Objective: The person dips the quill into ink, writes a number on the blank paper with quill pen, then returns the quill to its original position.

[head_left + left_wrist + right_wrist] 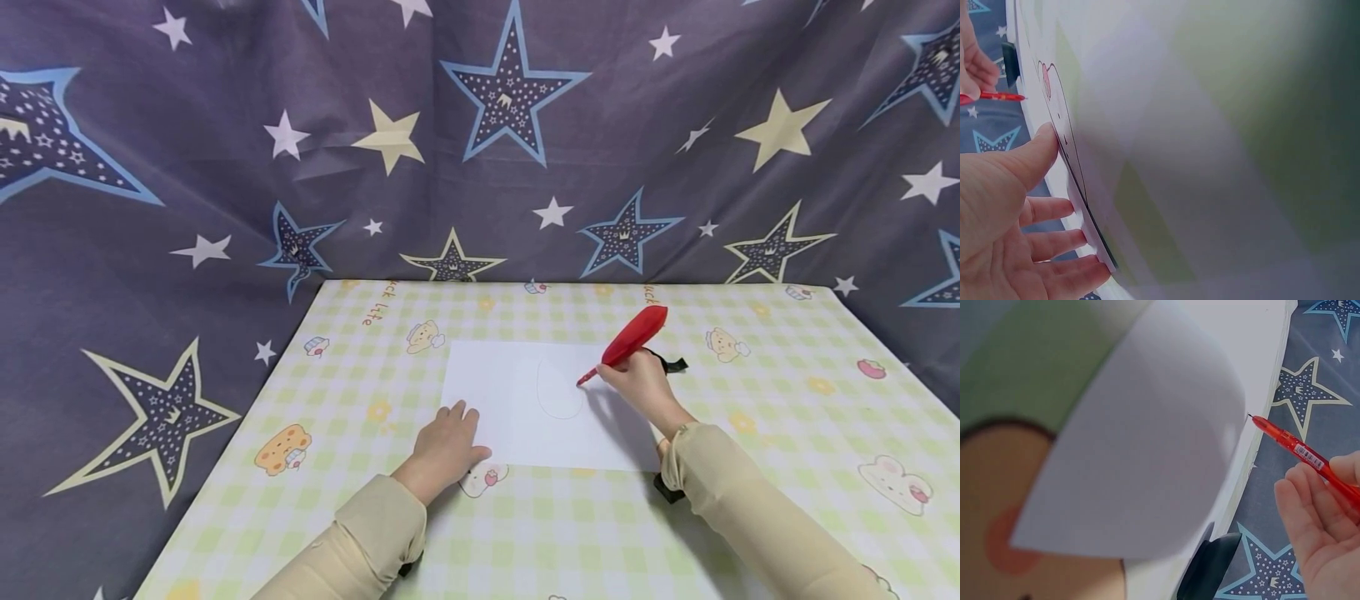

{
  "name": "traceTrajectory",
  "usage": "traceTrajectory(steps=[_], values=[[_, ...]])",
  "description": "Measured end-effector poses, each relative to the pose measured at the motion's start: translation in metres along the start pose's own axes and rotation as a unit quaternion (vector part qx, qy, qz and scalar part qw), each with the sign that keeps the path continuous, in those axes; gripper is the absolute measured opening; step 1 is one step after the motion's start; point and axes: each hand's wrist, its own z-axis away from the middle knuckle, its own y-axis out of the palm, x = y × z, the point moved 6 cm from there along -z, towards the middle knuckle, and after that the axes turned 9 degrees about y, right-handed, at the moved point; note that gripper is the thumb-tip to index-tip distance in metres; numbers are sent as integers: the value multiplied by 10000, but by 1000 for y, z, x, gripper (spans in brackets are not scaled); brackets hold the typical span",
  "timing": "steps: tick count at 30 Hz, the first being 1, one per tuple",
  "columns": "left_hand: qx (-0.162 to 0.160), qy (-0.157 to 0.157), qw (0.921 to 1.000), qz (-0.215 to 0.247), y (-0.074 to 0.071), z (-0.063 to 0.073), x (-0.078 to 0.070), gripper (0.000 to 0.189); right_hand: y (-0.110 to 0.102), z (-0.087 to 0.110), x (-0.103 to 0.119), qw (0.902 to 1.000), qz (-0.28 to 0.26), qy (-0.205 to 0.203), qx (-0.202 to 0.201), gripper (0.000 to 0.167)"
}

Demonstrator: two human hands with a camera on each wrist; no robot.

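Observation:
My right hand [643, 385] pinches a red pen [1300, 450] with a large red feather-shaped top [635, 335]. The pen's tip meets a white sheet of paper [517, 417] at the right side of a thin, rounded, U-like line [558, 417]. In the right wrist view, a white barcode label shows on the barrel. My left hand [447, 442] rests on the lower left corner of the sheet with its fingers spread. In the left wrist view, its thumb and fingertips lie along the paper's edge.
A green-and-white checked tablecloth [352, 500] with cartoon prints lies under the sheet. Behind the table hangs a dark curtain [480, 208] patterned with stars. A black piece [675, 365] shows just beyond the right hand.

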Motion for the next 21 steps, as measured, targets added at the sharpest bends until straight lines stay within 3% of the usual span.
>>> traceTrajectory(steps=[21], values=[[-26,13,10000,-69,2,-1,1,52,8,-5,6,10000,94,-13,-20,18]])
